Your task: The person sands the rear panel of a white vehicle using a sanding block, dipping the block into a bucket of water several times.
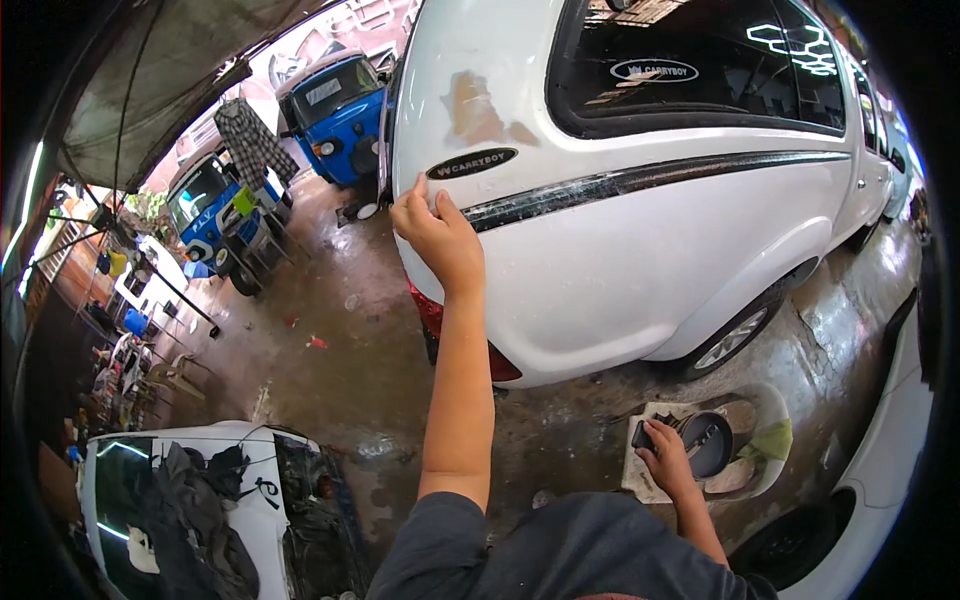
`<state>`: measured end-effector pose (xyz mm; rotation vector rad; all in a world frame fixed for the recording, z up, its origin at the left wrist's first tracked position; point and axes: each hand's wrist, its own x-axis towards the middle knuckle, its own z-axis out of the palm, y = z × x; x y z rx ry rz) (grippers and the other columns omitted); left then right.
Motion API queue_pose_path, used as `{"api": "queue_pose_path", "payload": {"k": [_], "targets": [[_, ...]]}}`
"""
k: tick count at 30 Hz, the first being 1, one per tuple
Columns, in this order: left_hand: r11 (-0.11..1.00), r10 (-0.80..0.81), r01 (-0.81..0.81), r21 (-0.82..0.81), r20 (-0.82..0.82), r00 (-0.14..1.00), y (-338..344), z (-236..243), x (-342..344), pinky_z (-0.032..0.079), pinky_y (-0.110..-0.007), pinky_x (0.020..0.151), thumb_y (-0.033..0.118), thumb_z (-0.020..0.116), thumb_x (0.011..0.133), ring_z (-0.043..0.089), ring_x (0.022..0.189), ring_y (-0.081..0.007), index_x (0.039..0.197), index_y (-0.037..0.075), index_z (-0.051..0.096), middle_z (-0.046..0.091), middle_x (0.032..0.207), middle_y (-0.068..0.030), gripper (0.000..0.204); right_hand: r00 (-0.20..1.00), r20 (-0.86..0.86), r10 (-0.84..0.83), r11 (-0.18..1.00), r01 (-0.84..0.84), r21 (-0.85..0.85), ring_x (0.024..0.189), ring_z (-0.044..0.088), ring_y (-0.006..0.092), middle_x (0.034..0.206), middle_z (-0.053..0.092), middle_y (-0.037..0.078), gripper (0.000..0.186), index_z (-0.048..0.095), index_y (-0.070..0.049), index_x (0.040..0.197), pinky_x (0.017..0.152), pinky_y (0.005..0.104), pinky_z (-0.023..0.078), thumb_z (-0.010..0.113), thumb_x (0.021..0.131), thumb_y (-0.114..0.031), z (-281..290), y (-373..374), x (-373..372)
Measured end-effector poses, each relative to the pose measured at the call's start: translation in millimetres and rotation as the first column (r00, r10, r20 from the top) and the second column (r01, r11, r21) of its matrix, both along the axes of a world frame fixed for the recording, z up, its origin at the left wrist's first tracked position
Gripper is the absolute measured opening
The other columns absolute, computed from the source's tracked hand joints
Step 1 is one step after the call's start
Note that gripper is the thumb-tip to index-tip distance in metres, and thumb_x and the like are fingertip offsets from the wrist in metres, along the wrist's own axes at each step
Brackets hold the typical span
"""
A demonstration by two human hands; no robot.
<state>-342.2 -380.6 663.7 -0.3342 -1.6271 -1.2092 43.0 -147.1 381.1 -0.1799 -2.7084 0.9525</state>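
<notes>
My left hand (432, 222) is raised to the white vehicle's rear corner (520, 260), fingers curled just below a dark oval emblem (470, 163); whatever is between the fingertips is hidden. Above the emblem is a patch of bare beige and grey on the paint (472, 105), and a dark trim strip (650, 180) runs beside the hand. My right hand (665, 450) grips a small dark block (641, 434) over a pale plastic tray (765, 405) holding a round dark container (707, 462) and a yellow-green cloth (772, 440).
Blue three-wheelers (345, 110) stand behind, beside plastic chairs (255, 250) and a hanging plaid shirt (240, 135). A white car part with dark clothing (200, 500) is at lower left; another white vehicle (890, 440) is at right. The floor (330, 380) looks wet.
</notes>
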Motion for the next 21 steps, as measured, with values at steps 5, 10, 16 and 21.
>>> {"api": "queue_pose_path", "payload": {"k": [5, 10, 16, 21], "targets": [[0.983, -0.118, 0.099, 0.154, 0.123, 0.985, -0.7, 10.5, 5.3, 0.052, -0.039, 0.097, 0.007, 0.064, 0.1, 0.063, 0.102, -0.0263, 0.124, -0.006, 0.066, 0.062, 0.112, -0.0137, 0.027, 1.0, -0.007, -0.019, 0.999, 0.019, 0.025, 0.132, 0.058, 0.0413, 0.143, 0.062, 0.02, 0.059, 0.063, -0.002, 0.139, 0.111, 0.0489, 0.047, 0.085, 0.085, -0.013, -2.9, 3.0, 4.1], [0.89, -0.362, 0.313, 0.331, 0.099, 0.927, -16.2, 14.2, -4.3, 0.055, -0.032, 0.076, 0.01, 0.063, 0.103, 0.065, 0.081, -0.0199, 0.117, -0.002, 0.066, 0.064, 0.093, -0.0087, 0.019, 1.0, 0.003, -0.009, 1.0, 0.009, 0.014, 0.131, 0.058, 0.042, 0.142, 0.062, 0.02, 0.058, 0.064, -0.002, 0.138, 0.111, 0.0493, 0.047, 0.085, 0.085, -0.013, -4.2, 0.3, -2.7], [0.221, -0.93, 0.651, 0.726, -0.044, 0.365, -21.1, 23.1, 15.4, 0.044, -0.026, 0.043, 0.015, 0.054, 0.107, 0.061, 0.053, -0.0151, 0.136, 0.008, 0.049, 0.063, 0.074, -0.0069, 0.03, 0.999, 0.05, -0.008, 0.999, 0.006, 0.036, 0.132, 0.058, 0.0431, 0.143, 0.062, 0.021, 0.057, 0.064, -0.001, 0.138, 0.112, 0.0499, 0.046, 0.084, 0.086, -0.015, -4.1, -1.5, -15.1], [0.305, -0.898, 0.678, 0.669, -0.035, 0.438, -10.1, 6.1, 22.6, 0.049, -0.028, 0.045, 0.013, 0.054, 0.108, 0.064, 0.055, -0.0179, 0.151, 0.005, 0.038, 0.065, 0.076, -0.0095, 0.047, 0.996, 0.086, 0.011, 0.999, -0.014, 0.037, 0.133, 0.057, 0.0434, 0.144, 0.062, 0.021, 0.057, 0.064, -0.001, 0.138, 0.113, 0.0501, 0.046, 0.084, 0.088, -0.016, -4.0, -5.1, -26.9]]}}
